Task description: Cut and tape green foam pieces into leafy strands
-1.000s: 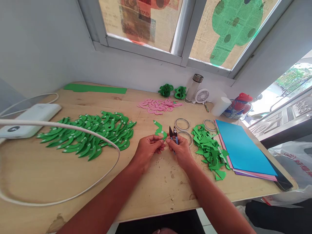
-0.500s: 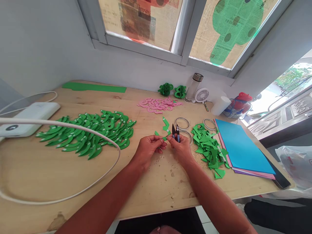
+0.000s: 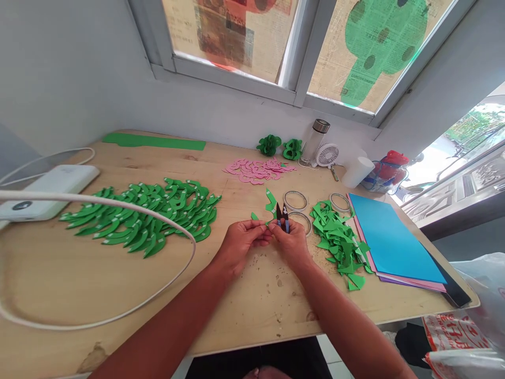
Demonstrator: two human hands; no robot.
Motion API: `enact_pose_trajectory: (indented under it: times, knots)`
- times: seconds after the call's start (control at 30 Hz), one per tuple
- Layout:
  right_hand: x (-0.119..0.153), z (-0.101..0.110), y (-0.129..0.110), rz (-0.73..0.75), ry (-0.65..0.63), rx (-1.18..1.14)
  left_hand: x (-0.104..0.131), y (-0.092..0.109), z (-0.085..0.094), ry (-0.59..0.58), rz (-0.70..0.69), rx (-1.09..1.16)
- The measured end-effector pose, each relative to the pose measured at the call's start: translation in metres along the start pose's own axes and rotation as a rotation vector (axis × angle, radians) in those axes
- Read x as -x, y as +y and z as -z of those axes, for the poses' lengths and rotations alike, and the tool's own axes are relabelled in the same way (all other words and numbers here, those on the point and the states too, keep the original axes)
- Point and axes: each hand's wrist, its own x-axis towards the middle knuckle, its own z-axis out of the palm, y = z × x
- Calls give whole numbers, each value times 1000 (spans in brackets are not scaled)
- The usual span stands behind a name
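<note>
My left hand (image 3: 242, 239) pinches a small curved piece of green paper (image 3: 254, 216), mostly hidden by the fingers. Against it, the thumb and fingertip of my right hand (image 3: 292, 245) meet the left fingertips. Tucked in that right hand are thread snips (image 3: 283, 215), with dark blades pointing away from me and blue grips. Just beyond the fingers lies an angled green paper strip (image 3: 270, 199) with white patches. To the left spreads a heap of curved green paper pieces (image 3: 158, 218) with white patches at their ends.
Tape rolls (image 3: 295, 199) and green scraps (image 3: 341, 239) lie right of my hands, beside stacked coloured sheets (image 3: 394, 237). Pink cut-outs (image 3: 256, 171), a bottle (image 3: 315, 139) and a small fan (image 3: 327, 155) sit farther back. A white cable (image 3: 181, 229) loops across the left side.
My fingertips have drawn slightly closer together around the green piece. The snips have shifted a little to the left and tilted. The heaps on the table look unchanged.
</note>
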Motion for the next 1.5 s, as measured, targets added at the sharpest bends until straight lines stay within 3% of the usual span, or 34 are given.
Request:
enact_pose_trajectory:
  times: [0.3,0.6,1.5]
  knots:
    - [0,-1,5,59,31,10,2,0,-1,-17,9,55]
    - [3,-4,-1,-29,18,-150,2,0,-2,3,17,54]
    - [-5,-6,28,130,99,-26,0,-4,-3,18,3,103]
